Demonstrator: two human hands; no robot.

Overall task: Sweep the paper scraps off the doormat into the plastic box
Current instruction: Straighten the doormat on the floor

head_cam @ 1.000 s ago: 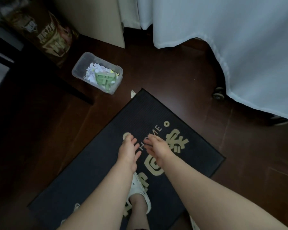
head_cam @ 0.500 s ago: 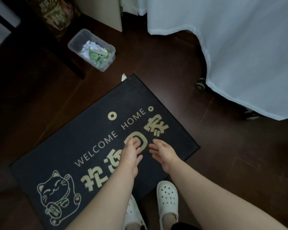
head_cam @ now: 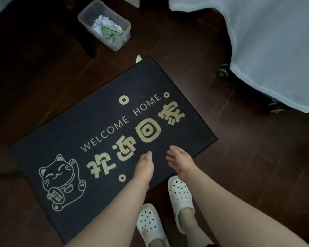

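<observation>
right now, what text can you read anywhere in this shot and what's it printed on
"WELCOME HOME": gold letters on the doormat.
"欢迎回家": large gold characters on the same mat, below the English line.
Characters on the plaque held by the cat drawing: too small to read.
No label can be read on the plastic box.

The plastic box (head_cam: 116, 45), holding paper scraps (head_cam: 103, 24), sits beyond the doormat (head_cam: 78, 131).

dark wood floor (head_cam: 239, 166), white drape (head_cam: 275, 50) rt, caster wheel (head_cam: 222, 73), dim
</observation>
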